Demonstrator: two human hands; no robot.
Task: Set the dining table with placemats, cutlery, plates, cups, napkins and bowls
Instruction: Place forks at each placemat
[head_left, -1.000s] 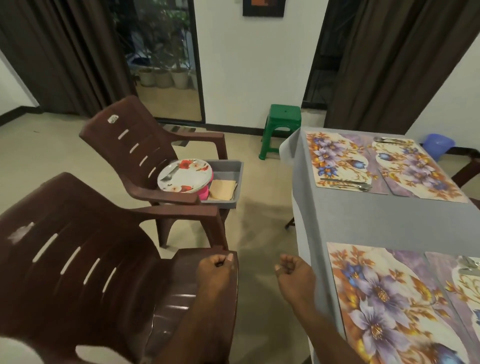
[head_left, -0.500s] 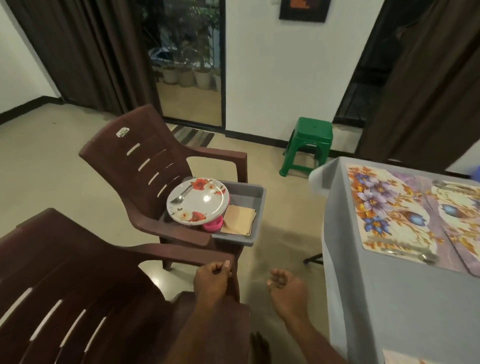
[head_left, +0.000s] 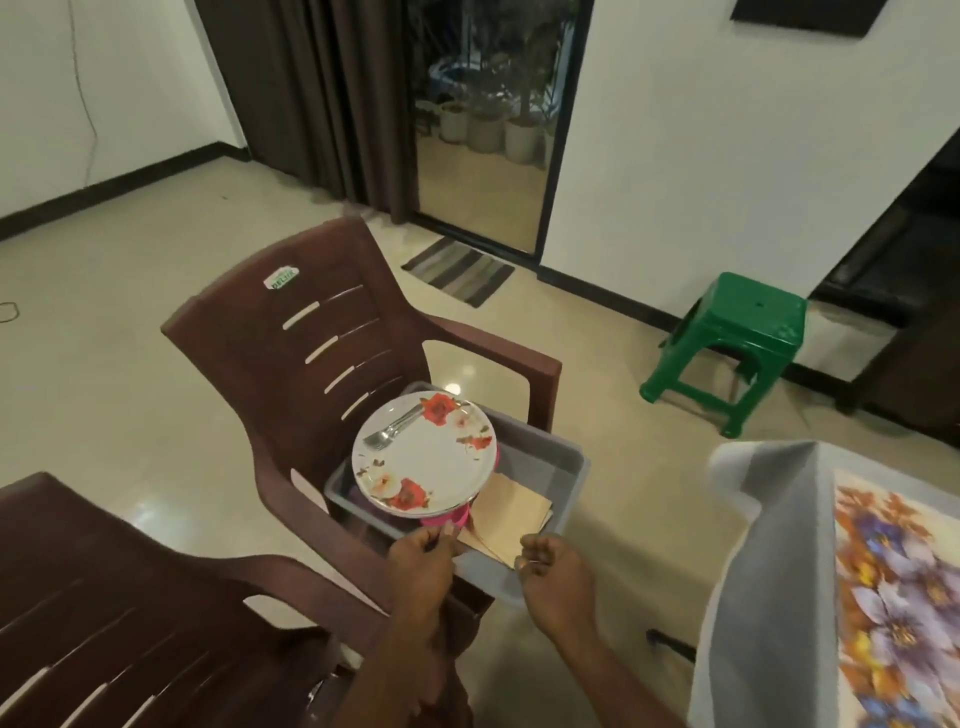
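Observation:
A stack of white plates with red flowers sits in a grey tub on the seat of a brown plastic chair. Cutlery, with a fork's tines showing, lies on the top plate. Something pink shows under the plates, and tan napkins lie beside them in the tub. My left hand is curled at the tub's near edge, just below the plates. My right hand is curled over the tub's near corner by the napkins. Neither hand holds anything that I can see.
A second brown chair stands at the lower left, close to my left arm. The table under a grey cloth with a floral placemat is at the right. A green stool stands behind, and a striped mat lies by the glass door.
I have moved closer to the chair with the tub. Both hands went forward from above the near chair to the tub's near edge, still curled. The table has slid out to the right.

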